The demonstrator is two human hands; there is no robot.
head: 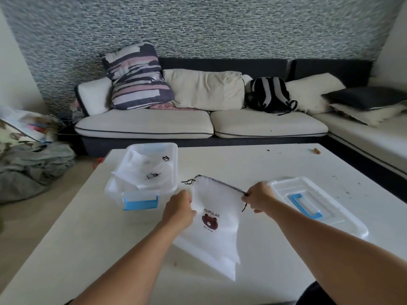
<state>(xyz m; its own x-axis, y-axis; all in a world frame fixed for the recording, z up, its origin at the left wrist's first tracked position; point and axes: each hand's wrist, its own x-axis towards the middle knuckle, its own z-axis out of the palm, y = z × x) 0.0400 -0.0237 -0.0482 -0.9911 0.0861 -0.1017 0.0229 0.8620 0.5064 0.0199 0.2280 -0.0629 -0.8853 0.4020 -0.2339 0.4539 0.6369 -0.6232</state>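
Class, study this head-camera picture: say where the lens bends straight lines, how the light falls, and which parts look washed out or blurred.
Head view: the wide lens bows the table edges and the sofa; light is soft and even, shadows faint; the white drawstring bag, gripped by the left hand and right hand, nearly washes out against the tabletop; the patterned wall smears toward the corners.
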